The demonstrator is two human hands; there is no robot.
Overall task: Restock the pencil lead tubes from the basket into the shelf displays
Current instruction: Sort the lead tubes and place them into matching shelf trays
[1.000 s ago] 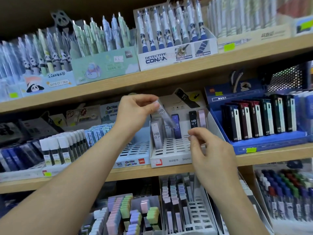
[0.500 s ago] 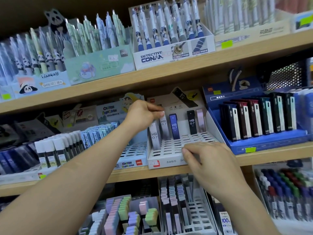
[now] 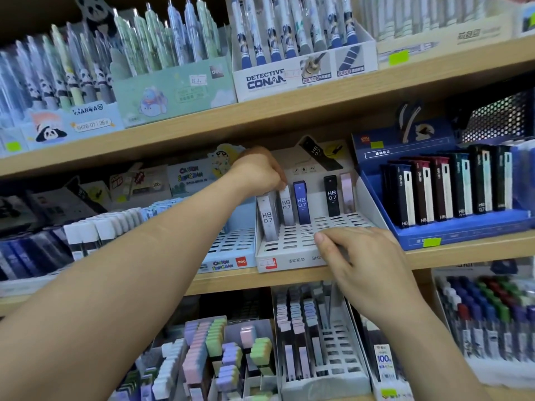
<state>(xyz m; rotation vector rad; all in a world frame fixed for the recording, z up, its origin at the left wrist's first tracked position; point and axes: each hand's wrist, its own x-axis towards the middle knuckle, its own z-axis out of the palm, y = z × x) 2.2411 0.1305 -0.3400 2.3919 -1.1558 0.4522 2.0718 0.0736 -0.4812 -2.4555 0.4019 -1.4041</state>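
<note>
Seating slim pale-grey plastic lead tube (image 3: 286, 205) in white slotted display tray (image 3: 298, 260).
Pinched at cap by left hand (image 3: 257, 172), right hand (image 3: 362, 256) flat below on tray front; probably light, stiff, slick.

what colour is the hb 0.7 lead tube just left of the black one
Blue: the blue plastic lead tube shows best in the head view.
</note>
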